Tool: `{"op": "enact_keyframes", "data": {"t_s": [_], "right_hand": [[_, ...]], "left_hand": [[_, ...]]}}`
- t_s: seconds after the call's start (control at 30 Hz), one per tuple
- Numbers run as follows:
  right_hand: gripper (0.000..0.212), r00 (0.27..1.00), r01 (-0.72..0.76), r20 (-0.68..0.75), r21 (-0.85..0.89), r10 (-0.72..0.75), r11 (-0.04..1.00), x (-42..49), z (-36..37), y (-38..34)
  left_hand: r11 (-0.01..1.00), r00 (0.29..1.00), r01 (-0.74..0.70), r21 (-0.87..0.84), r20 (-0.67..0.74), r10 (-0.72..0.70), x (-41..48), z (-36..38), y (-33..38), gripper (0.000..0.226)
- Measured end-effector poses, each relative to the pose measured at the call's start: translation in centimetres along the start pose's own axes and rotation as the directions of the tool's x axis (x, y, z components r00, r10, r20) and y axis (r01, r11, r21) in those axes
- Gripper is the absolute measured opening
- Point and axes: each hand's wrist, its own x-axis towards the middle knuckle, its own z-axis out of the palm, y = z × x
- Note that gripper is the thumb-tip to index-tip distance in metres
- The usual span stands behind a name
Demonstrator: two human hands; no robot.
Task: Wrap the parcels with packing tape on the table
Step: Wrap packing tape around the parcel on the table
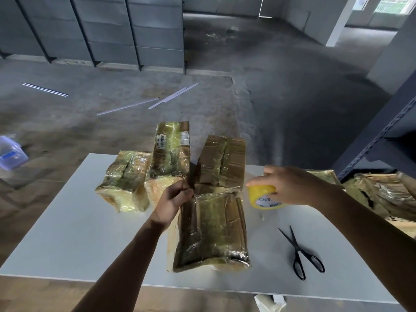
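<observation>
A brown cardboard parcel (211, 230) covered in clear tape stands tilted on the white table (78, 233). My left hand (173, 201) grips its upper left corner. A strip of clear tape runs along the parcel's top edge toward a yellow tape roll (263, 197), which my right hand (290, 185) holds just right of the parcel. Three more taped parcels stand behind: a low one (126, 179) at the left, a tall one (171, 149) in the middle, and a brown one (222, 161) right behind the held parcel.
Black scissors (299, 255) lie open on the table to the right. More wrapped parcels (380, 194) are piled at the right, beside a dark metal shelf (382, 136). A clear plastic box (11, 152) sits on the floor at the left. The table's front edge is near me.
</observation>
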Motion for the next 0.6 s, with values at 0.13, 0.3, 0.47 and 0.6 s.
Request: {"op": "enact_keyframes", "data": {"t_s": [0.13,0.3,0.47,0.6], "right_hand": [[0.057,0.998,0.01,0.055,0.086,-0.014,0.996,0.3,1.9,-1.1],[0.056,0.998,-0.059,0.034,0.288,0.051,0.956,0.4,4.3,-2.2],[0.054,0.998,-0.062,-0.008,0.323,0.068,0.944,0.8,4.6,-3.1],[0.055,0.997,-0.068,-0.025,0.267,0.077,0.961,1.7,4.5,-4.5]], "left_hand": [[0.999,1.0,-0.01,-0.042,0.012,0.011,-0.5,-0.7,-0.1,0.035],[0.994,0.994,0.036,0.099,0.099,-0.045,-1.0,-2.0,1.7,0.024],[0.608,0.979,-0.203,0.768,0.172,0.11,-0.3,-1.8,4.5,0.038],[0.391,0.97,-0.24,0.889,0.203,0.134,-1.0,3.6,4.2,0.029]]}}
